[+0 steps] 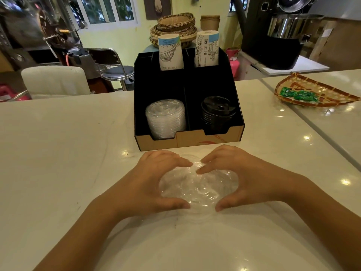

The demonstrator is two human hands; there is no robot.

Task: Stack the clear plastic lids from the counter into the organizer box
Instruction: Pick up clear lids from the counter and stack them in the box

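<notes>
A loose pile of clear plastic lids [197, 187] lies on the white counter [58, 153] just in front of the organizer box [187, 138]. My left hand [154, 182] cups the pile's left side and my right hand [244, 178] cups its right side, with fingers and thumbs curled around the lids. The black organizer box has a cardboard front lip. Its front left compartment holds a stack of clear lids [166, 118].
Black lids [217, 112] fill the box's front right compartment, and two stacks of paper cups [171, 52] stand in the back ones. A woven tray with green sweets [312, 92] sits at the right. Chairs and baskets stand beyond the counter.
</notes>
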